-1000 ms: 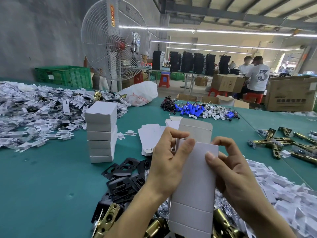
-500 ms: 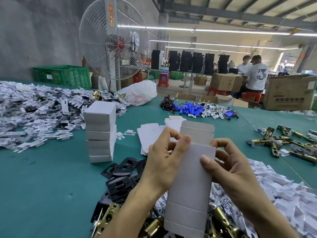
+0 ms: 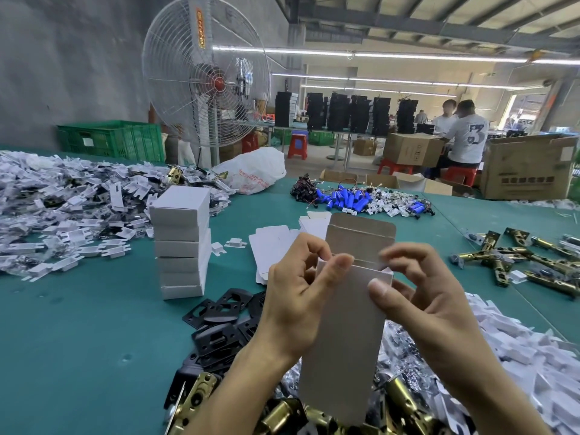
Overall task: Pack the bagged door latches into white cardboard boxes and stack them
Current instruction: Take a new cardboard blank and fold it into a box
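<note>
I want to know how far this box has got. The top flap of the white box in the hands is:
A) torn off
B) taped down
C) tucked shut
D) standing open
D: the top flap stands upright above the open mouth of the white box, which the left hand and right hand grip near its upper end.

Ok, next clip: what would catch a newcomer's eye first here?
Front and centre, the left hand and right hand hold a white box upright, its top flap open. To its left a stack of closed white boxes stands on the green table. A big white fan looms behind the table at upper left.
</note>
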Demonstrator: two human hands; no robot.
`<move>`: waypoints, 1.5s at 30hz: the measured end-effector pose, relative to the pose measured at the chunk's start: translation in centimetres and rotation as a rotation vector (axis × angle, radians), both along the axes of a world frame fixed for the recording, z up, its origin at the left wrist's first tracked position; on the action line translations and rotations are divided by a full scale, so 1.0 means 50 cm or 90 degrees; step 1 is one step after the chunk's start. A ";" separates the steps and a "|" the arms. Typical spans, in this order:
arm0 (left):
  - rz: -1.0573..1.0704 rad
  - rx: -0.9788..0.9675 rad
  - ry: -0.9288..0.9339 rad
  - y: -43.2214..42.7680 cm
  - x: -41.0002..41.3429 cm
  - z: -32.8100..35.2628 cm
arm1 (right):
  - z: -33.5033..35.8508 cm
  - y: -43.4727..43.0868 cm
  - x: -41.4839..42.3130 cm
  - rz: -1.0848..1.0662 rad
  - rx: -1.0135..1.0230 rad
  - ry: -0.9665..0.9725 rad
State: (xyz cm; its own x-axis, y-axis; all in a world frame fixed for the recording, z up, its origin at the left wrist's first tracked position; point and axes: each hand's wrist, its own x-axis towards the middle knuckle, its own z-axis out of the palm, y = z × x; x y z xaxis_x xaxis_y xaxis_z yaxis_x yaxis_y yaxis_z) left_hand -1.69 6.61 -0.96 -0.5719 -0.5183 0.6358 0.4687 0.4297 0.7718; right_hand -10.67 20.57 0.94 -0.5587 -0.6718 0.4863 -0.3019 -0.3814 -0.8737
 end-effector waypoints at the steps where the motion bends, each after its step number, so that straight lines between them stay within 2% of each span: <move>1: -0.016 0.009 -0.002 -0.002 0.000 -0.002 | 0.003 -0.001 0.001 0.006 -0.023 -0.028; 6: -0.036 0.002 -0.040 -0.002 -0.002 -0.007 | 0.006 -0.003 0.002 0.011 -0.017 -0.089; 10: 0.052 -0.006 -0.114 0.001 0.000 0.001 | 0.002 -0.005 -0.001 -0.061 -0.032 -0.067; 12: 0.079 -0.063 -0.191 0.009 0.005 0.011 | -0.004 -0.005 -0.006 -0.130 -0.040 -0.071; 16: 0.180 -0.261 -0.394 0.050 0.012 0.015 | -0.014 -0.010 -0.006 -0.206 -0.028 -0.051; 19: 0.190 -0.271 -0.442 0.073 0.009 0.001 | -0.014 -0.015 0.004 -0.211 -0.007 -0.036; 27: 0.148 -0.341 -0.425 0.034 0.016 0.003 | -0.006 -0.013 0.002 -0.147 0.031 -0.081; 33: 0.197 -0.429 -0.409 0.008 0.019 -0.001 | -0.005 -0.008 0.002 -0.061 0.066 -0.087; 40: 0.212 -0.389 -0.315 0.012 0.013 -0.008 | -0.003 -0.008 0.005 -0.088 0.025 -0.077; 45: 0.234 -0.393 -0.311 0.012 0.013 -0.007 | -0.001 -0.009 0.011 -0.118 0.020 -0.070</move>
State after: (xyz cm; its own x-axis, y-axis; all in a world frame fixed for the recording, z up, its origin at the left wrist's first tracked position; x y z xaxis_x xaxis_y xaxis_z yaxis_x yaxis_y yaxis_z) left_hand -1.04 7.19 -1.29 -0.7177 -0.3674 0.5916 -0.1050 0.8969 0.4296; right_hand -10.14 20.11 0.90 -0.7224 -0.5671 0.3956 -0.2660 -0.3002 -0.9160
